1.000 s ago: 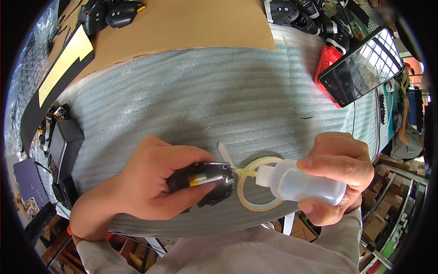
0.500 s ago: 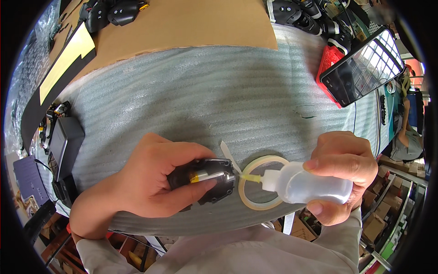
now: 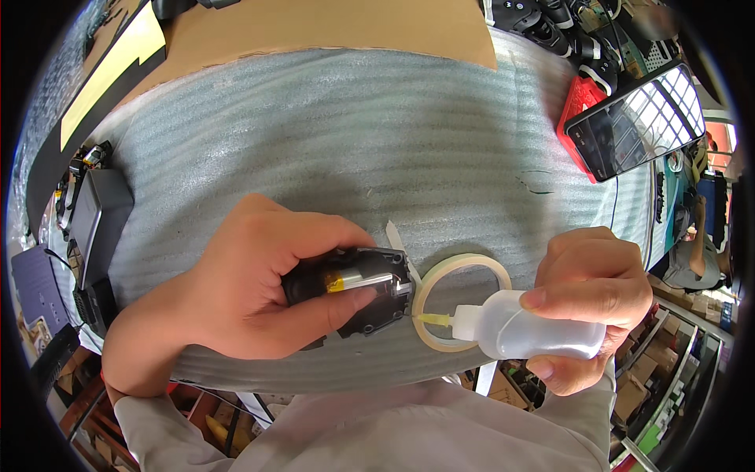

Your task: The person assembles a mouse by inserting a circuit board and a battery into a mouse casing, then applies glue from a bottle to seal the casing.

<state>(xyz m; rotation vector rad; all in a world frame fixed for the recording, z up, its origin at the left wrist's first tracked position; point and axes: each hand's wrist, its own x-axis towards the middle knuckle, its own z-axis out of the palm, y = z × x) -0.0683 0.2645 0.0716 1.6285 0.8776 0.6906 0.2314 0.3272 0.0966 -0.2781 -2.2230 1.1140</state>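
Observation:
My left hand (image 3: 259, 283) is closed round a black plastic housing (image 3: 381, 316), its thumb lying over the inside. A small silver battery (image 3: 368, 277) with yellow tape shows in the housing beside the thumb. In my right hand (image 3: 594, 283) is a translucent squeeze bottle (image 3: 523, 326), tipped on its side and pinched between thumb and fingers. Its thin yellow nozzle (image 3: 434, 319) points left at the housing's right end; whether the tip touches cannot be told. Under the nozzle lies a roll of cream tape (image 3: 464, 261), and a white strip (image 3: 399, 245) sits beyond the housing.
Grey foam sheeting (image 3: 330, 134) covers the table, with cardboard (image 3: 338, 31) at the far side. A phone (image 3: 641, 122) leans on a red holder (image 3: 578, 102) at far right, near several black housings (image 3: 543, 31). A dark grey box (image 3: 102, 220) stands left.
The bottle's nozzle has shifted toward me along the housing's right end, to its near corner. Both hands keep their holds. The whole view has moved slightly.

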